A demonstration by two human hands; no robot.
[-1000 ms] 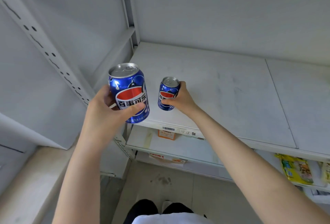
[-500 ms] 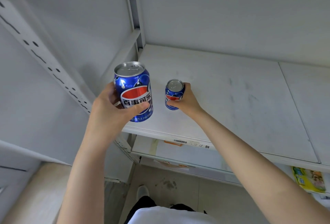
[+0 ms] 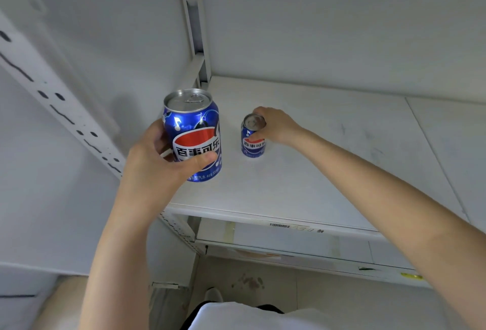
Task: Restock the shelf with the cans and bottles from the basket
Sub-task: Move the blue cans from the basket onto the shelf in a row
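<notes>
Gripping near can (image 3: 193, 129) in left hand (image 3: 157, 169), far can (image 3: 253, 143) in right hand (image 3: 278, 126).

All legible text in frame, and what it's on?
"百事可乐": near can, large white characters.
"百事可乐": far can, small, just legible.
Fine print at the near can's base: too blurred to read.
Shelf label: barcode and handwriting, unreadable.

The nearer can (image 3: 193, 135) reads 百事可乐 across a red, white and blue Pepsi globe, with 可乐型汽水 in small print below. The farther can (image 3: 253, 143) bears the same logo. An edge label (image 3: 294, 227) on the shelf (image 3: 328, 172) shows a barcode and perhaps "331".
</notes>
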